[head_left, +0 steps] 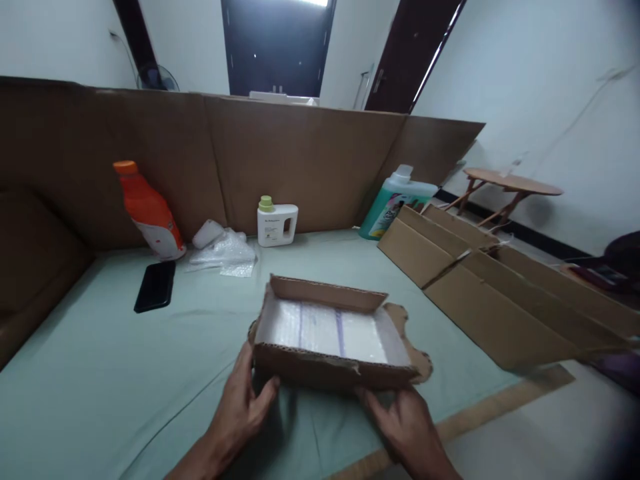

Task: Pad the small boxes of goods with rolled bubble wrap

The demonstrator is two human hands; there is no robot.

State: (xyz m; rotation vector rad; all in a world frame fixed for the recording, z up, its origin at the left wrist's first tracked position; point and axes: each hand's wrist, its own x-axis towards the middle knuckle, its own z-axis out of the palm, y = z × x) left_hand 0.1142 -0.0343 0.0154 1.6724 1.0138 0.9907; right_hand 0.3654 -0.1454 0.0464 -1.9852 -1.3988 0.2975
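Note:
A small open cardboard box (320,368) is tilted toward me above the green cloth. Inside it lies a white item (323,328) under what looks like bubble wrap, crossed by purple lines. My left hand (243,393) grips the box's near left corner, thumb in front and fingers partly hidden at its side. At the lower right edge my right hand (400,417) holds the box from below, its fingertips hidden underneath. Torn-looking cardboard flaps (413,343) stick out on the right side of the box.
Along the cardboard wall (300,160) stand a red bottle (153,213), crumpled bubble wrap (230,252), a white jug (277,225) and a teal bottle (395,203). A black phone (155,287) lies on the left. Folded cardboard (490,287) borders the right side.

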